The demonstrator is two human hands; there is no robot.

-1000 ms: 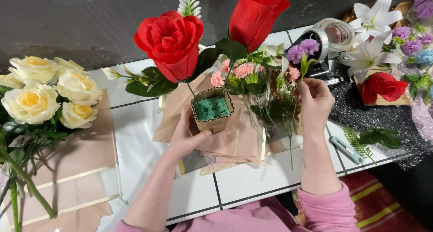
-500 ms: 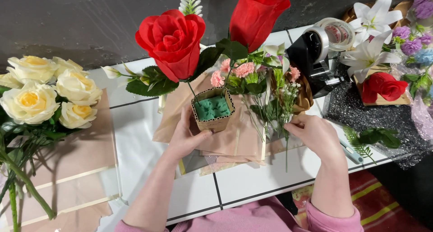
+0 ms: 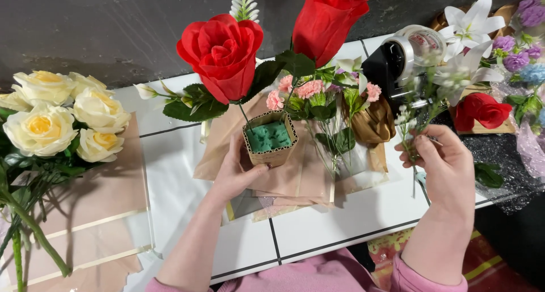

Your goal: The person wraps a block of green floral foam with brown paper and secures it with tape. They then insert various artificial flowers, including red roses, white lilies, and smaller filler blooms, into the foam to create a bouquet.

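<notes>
We count one small cardboard pot filled with green foam, standing mid-table on brown paper sheets; our left hand cups its near left side, fingers wrapped against the wall. Two red roses rise from it. Our right hand, to the right of the pot, pinches one thin sprig of small white flowers between thumb and fingers. Far left: one bunch of cream roses. Far right: one tape dispenser, white lilies.
</notes>
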